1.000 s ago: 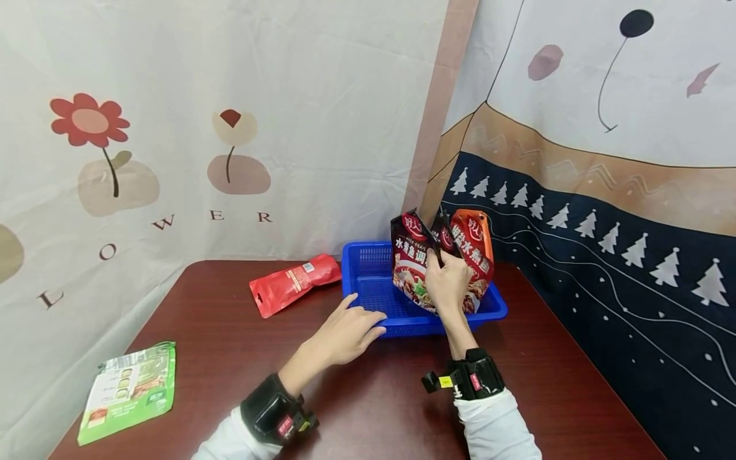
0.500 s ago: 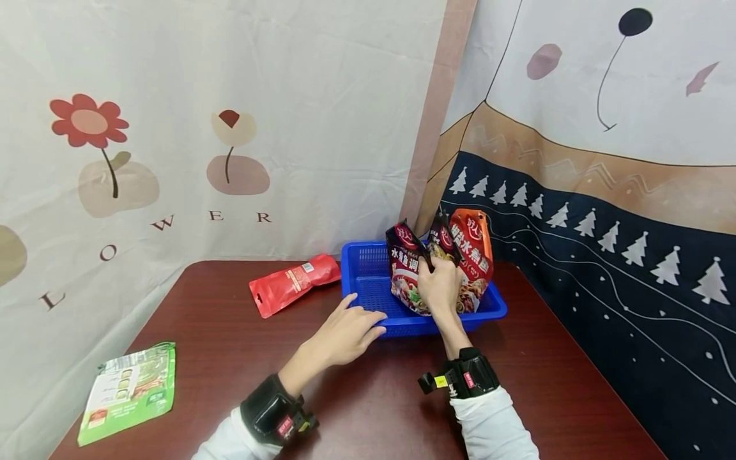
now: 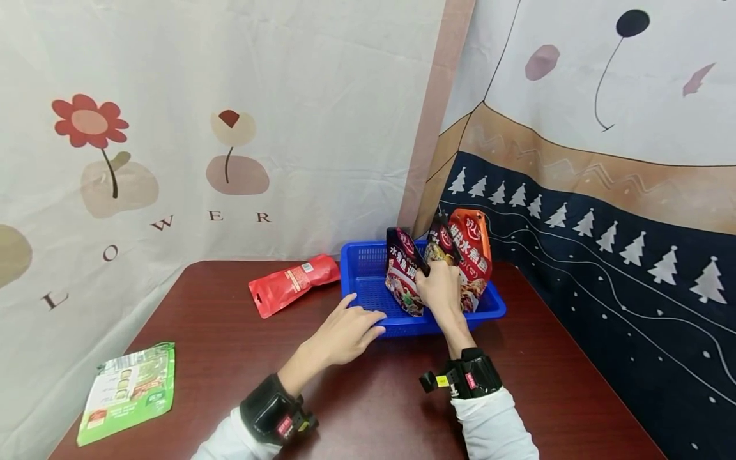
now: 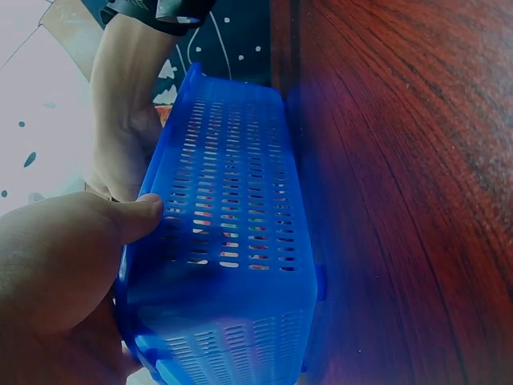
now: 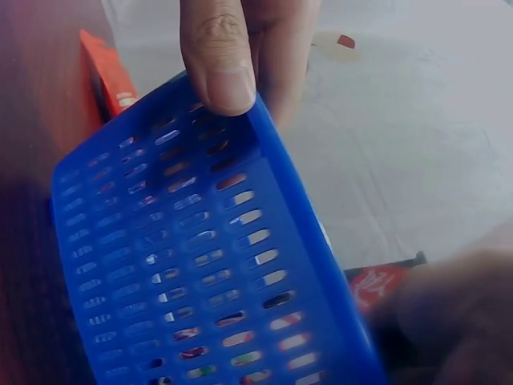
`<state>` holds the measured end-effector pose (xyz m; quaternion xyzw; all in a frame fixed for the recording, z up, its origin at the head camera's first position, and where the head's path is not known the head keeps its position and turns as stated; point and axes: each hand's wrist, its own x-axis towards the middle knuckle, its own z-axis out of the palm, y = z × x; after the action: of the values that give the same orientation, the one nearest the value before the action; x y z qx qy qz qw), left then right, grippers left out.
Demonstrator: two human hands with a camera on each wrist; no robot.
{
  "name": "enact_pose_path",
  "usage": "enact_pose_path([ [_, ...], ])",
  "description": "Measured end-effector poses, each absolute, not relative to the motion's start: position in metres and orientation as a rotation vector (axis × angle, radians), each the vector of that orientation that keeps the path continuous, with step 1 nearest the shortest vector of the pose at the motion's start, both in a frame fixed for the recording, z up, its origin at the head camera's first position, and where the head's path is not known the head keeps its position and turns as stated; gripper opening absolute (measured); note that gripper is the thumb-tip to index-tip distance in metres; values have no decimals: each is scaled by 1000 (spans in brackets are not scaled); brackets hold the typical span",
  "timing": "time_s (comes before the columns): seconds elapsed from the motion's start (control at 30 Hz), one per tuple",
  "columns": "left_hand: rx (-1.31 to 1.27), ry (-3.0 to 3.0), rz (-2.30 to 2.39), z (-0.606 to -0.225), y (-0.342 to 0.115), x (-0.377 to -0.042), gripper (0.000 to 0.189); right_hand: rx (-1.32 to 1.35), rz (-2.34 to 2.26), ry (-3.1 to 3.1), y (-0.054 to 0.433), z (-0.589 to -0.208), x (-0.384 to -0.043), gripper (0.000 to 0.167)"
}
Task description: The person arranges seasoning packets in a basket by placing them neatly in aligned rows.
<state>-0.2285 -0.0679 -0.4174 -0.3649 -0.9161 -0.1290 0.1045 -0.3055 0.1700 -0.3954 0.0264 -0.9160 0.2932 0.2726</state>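
Observation:
A blue plastic basket (image 3: 365, 260) stands at the back of the table. My left hand (image 3: 347, 329) grips its front left rim; the left wrist view shows the thumb (image 4: 140, 218) outside the wall. Inside the basket, my right hand (image 3: 441, 287) pinches the right edge of a black and red seasoning pouch (image 3: 402, 271), which stands upright and turned at an angle. Behind the hand are a second dark pouch (image 3: 440, 239) and a red pouch with orange edges (image 3: 474, 246), both upright at the right end. The right fingertips are partly hidden.
A red pouch (image 3: 294, 284) lies flat on the brown table (image 3: 230, 370), just left of the basket. Farther left, a green and white pouch (image 3: 129, 393) lies by the table's left edge. Printed cloth curtains (image 3: 322, 128) hang right behind the table.
My right hand has moved slightly left and down, drawing the black pouch away from the others. That pouch has sunk lower and turned in the basket. The left hand has stayed put.

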Motion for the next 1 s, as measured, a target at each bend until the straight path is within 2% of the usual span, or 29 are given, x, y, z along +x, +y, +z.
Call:
enact_pose_path([
  [0.33, -1074, -2680, -373, -418, -69, -228, 31, 30, 726, -2440, 171, -393, -303, 40],
  [0.57, -1077, -2674, -365, -417, -69, -227, 31, -20, 708, -2433, 177, -406, -316, 42],
  [1.0, -1093, -2663, -374, -416, -70, -228, 31, -55, 770, -2414, 169, -391, -298, 37],
])
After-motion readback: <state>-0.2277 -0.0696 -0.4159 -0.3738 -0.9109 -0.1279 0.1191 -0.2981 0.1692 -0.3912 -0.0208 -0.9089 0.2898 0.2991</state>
